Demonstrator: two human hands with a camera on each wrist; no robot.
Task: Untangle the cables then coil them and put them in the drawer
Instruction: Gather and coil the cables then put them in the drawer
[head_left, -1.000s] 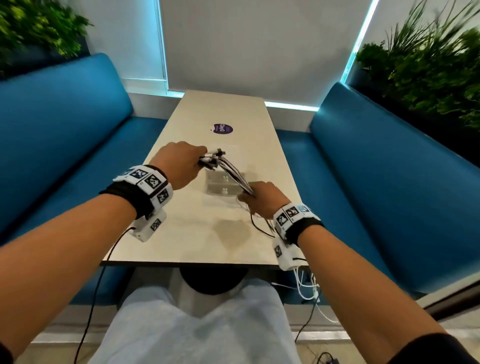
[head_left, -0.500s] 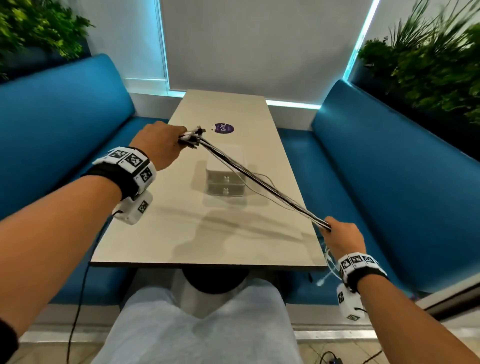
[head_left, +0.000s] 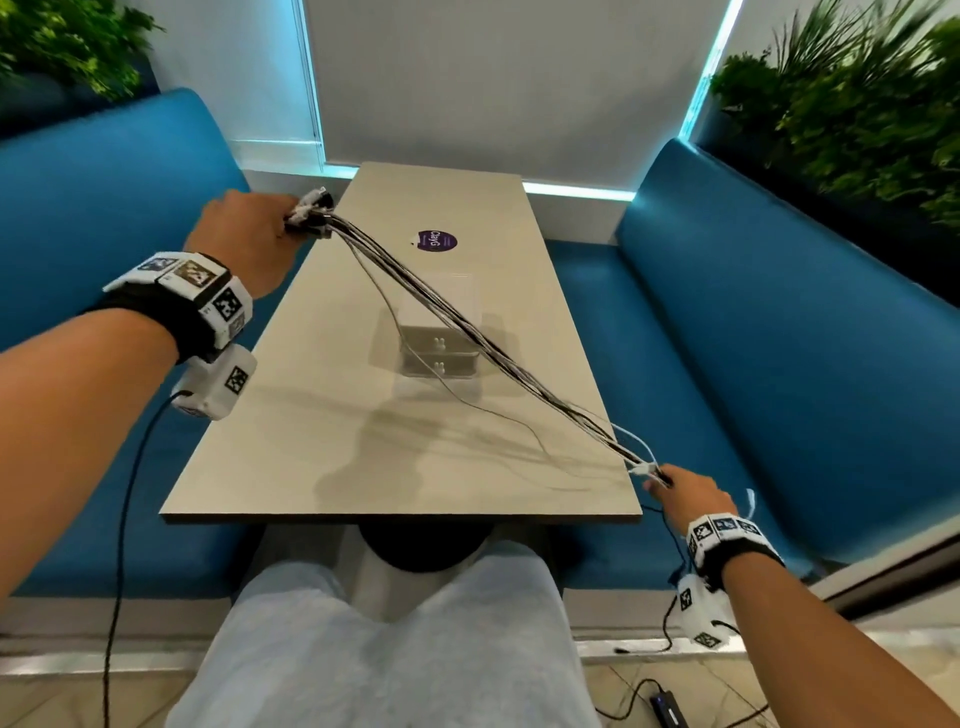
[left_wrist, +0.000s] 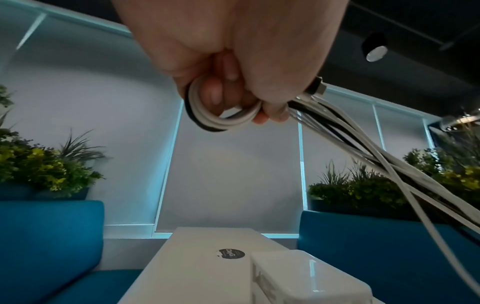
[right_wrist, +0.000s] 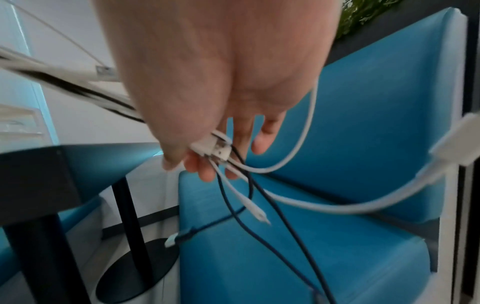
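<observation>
A bundle of black and white cables (head_left: 467, 332) stretches taut and diagonally over the table. My left hand (head_left: 249, 236) grips one end above the table's far left edge, fingers curled round a small loop of cable (left_wrist: 223, 121) with plugs sticking out. My right hand (head_left: 685, 493) pinches the other end past the table's near right corner, thumb and forefinger on the white plugs (right_wrist: 215, 148). Loose cable tails (right_wrist: 259, 197) hang below that hand. A small clear two-drawer box (head_left: 439, 338) stands mid-table under the bundle, both drawers closed.
The beige table (head_left: 311, 467) carries a round purple sticker (head_left: 437, 241). Blue bench seats (head_left: 753, 338) flank it on both sides, with plants behind. The table's black pedestal (right_wrist: 124, 267) stands below. A black adapter (head_left: 670, 714) lies on the floor.
Both hands have pulled apart: the left went up and far left, the right came back past the near right corner. The bundle now spans the table diagonally, drawn tight.
</observation>
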